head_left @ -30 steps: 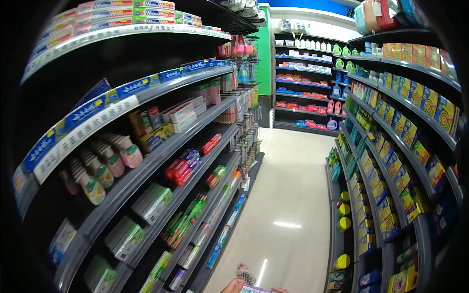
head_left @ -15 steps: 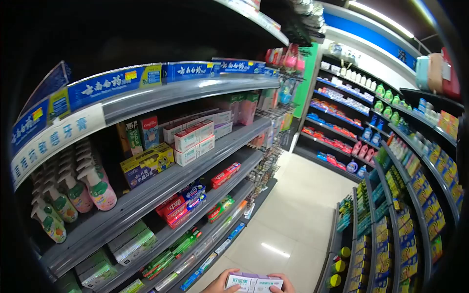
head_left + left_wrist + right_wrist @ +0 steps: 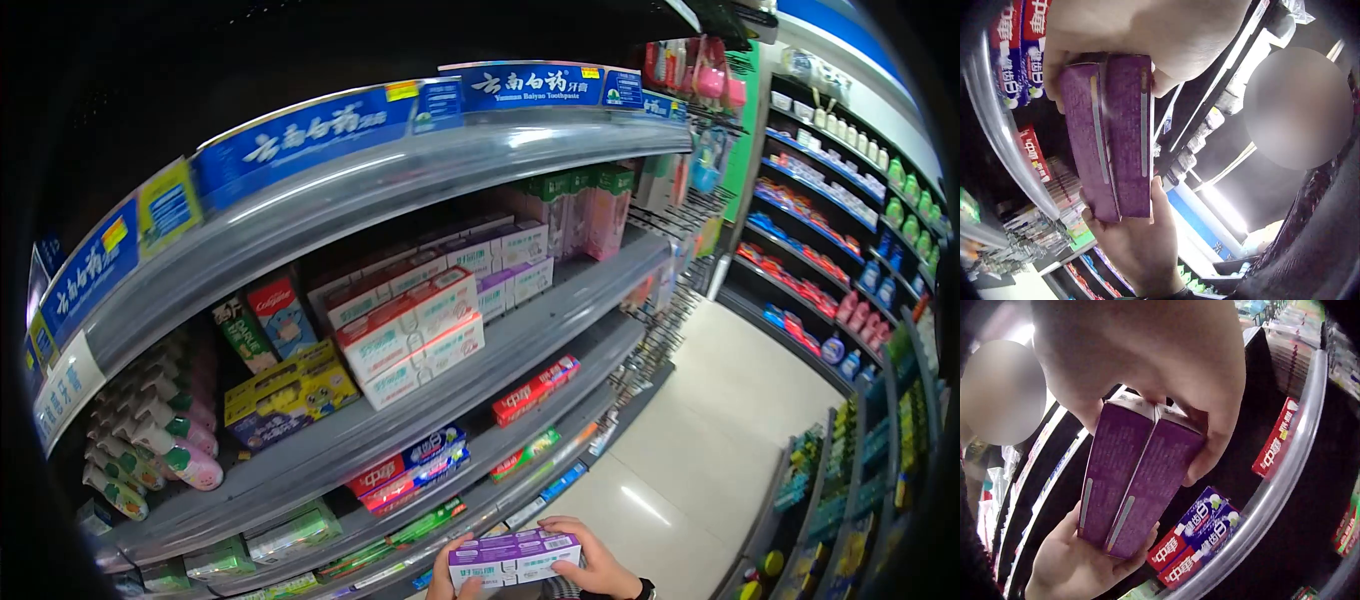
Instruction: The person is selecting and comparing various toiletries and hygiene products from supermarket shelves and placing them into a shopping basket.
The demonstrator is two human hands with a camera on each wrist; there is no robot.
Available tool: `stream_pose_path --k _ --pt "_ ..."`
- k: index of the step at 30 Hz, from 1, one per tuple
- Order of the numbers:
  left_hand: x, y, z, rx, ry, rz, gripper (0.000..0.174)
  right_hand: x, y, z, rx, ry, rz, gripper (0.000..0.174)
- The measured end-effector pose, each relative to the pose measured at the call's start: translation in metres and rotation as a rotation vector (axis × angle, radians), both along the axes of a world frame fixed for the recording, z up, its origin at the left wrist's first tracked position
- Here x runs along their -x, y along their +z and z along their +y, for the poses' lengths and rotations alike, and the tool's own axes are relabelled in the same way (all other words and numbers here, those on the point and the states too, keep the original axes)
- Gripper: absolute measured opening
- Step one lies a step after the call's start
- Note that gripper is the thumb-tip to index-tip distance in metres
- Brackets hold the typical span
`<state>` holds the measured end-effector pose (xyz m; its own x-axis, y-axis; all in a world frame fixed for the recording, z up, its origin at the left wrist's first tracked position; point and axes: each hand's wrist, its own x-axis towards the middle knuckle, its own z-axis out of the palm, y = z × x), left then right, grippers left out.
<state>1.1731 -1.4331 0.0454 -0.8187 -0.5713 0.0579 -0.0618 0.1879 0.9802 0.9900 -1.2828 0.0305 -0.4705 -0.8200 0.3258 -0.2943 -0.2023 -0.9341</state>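
Note:
Two purple-and-white toothpaste boxes (image 3: 514,562), pressed side by side, are held between both hands at the bottom of the head view. My left hand (image 3: 447,574) grips their left end, and my right hand (image 3: 598,566) grips the right end, with its thumb on the white front. In the left wrist view the purple undersides (image 3: 1107,137) show a seam between the two boxes. Ahead on the shelf sits a stack of red-and-white toothpaste boxes (image 3: 412,345). Right behind it, white-and-purple boxes (image 3: 515,285) like the held ones stand in a row.
A yellow box (image 3: 290,395) and several pump bottles (image 3: 175,445) stand left of the stack. Blue-labelled toothpaste signs (image 3: 320,130) line the shelf edge above. Red and blue toothpaste boxes (image 3: 415,470) lie one shelf lower. The tiled aisle floor (image 3: 680,450) runs off to the right.
The head view has turned left and come closer to the toothpaste shelf. Both hands, still holding the boxes, have come up further into view, and the purple top now shows.

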Motion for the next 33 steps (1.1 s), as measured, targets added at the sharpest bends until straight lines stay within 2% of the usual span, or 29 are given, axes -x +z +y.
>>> stream_pose_path --k 4,6,9,12,13,14,16,17,18,20,21,24,25,26,30,32,33 --pt "0.091 0.0 0.019 0.182 0.136 0.218 0.051 0.091 0.021 0.003 0.175 0.063 0.055 0.047" --pt "0.147 0.032 0.034 0.119 0.172 0.292 0.048 0.137 0.031 0.008 0.239 0.079 0.048 0.048" --pt "0.202 0.044 0.046 0.439 0.126 0.352 0.044 0.187 0.051 0.021 0.283 -0.04 -0.074 0.058" --pt "0.245 0.071 0.055 0.506 0.103 0.454 0.047 0.227 0.082 0.02 0.385 -0.049 -0.067 0.062" --pt "0.254 0.075 0.058 0.477 0.154 0.46 0.048 0.234 0.082 0.017 0.369 -0.017 -0.178 0.064" --pt "0.257 0.08 0.056 0.49 0.174 0.446 0.048 0.243 0.083 0.013 0.374 0.006 -0.192 0.064" --pt "0.267 0.091 0.052 0.561 0.213 0.531 0.042 0.264 0.092 0.005 0.355 0.104 -0.02 0.063" --pt "0.274 0.104 0.046 0.555 0.217 0.655 0.036 0.272 0.112 -0.004 0.368 0.039 0.223 0.062" --pt "0.276 0.101 0.039 0.562 0.231 0.653 0.036 0.278 0.12 -0.008 0.372 0.054 0.222 0.062" --pt "0.282 0.103 0.017 0.72 0.227 0.681 0.048 0.288 0.133 -0.019 0.349 -0.017 0.513 0.064" --pt "0.285 0.103 0.013 0.696 0.283 0.667 0.053 0.289 0.139 -0.027 0.387 -0.05 0.535 0.063" --pt "0.281 0.11 0.0 0.698 0.365 0.646 0.051 0.298 0.149 -0.054 0.443 0.031 0.531 0.056" --pt "0.283 0.114 -0.005 0.71 0.387 0.645 0.052 0.3 0.149 -0.065 0.48 0.002 0.557 0.065" --pt "0.285 0.12 -0.01 0.747 0.408 0.597 0.053 0.304 0.152 -0.073 0.476 0.01 0.564 0.065" --pt "0.296 0.126 -0.026 0.734 0.392 0.586 0.054 0.317 0.164 -0.095 0.479 0.048 0.519 0.062" --pt "0.295 0.128 -0.03 0.804 0.436 0.432 0.052 0.321 0.163 -0.103 0.464 0.077 0.454 0.06" --pt "0.296 0.13 -0.032 0.778 0.387 0.431 0.05 0.323 0.163 -0.106 0.463 0.08 0.459 0.06"
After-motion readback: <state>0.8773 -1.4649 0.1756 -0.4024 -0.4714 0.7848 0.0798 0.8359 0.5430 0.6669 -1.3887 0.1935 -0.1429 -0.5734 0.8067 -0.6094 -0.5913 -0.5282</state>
